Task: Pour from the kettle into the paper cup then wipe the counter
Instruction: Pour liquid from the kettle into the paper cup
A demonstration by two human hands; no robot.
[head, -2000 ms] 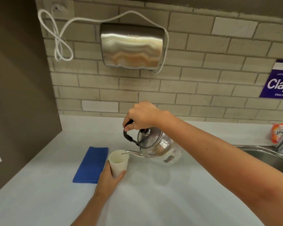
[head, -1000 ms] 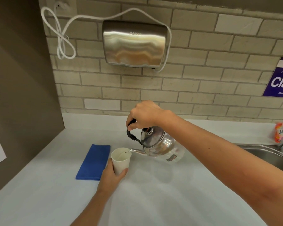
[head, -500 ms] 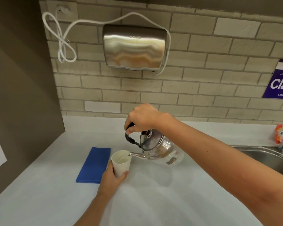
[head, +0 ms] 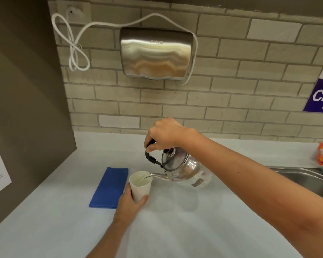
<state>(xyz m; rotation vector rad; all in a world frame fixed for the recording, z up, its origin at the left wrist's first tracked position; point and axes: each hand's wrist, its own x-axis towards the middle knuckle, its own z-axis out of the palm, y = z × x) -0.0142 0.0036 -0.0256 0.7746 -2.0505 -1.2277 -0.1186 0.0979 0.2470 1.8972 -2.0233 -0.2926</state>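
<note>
Presently, nearest the camera, the left hand (head: pixel 129 202) is wrapped around the lower half of the small white paper cup (head: pixel 140 186), which stands on the pale white counter (head: pixel 175 229). Just beside it on the left lies a folded blue cloth (head: pixel 109 187), untouched. Beyond the cup, the right hand (head: pixel 164 135) is closed over the black handle of the polished steel kettle (head: pixel 181 168), held clear of the counter and tilted, its thin spout over the cup's rim. Whether liquid flows is too fine to confirm. Risks, as judged: a steeper tilt could overfill the cup or loosen the lid; a firmer squeeze could buckle the paper wall. Farther right is a steel sink (head: pixel 306 179).
</note>
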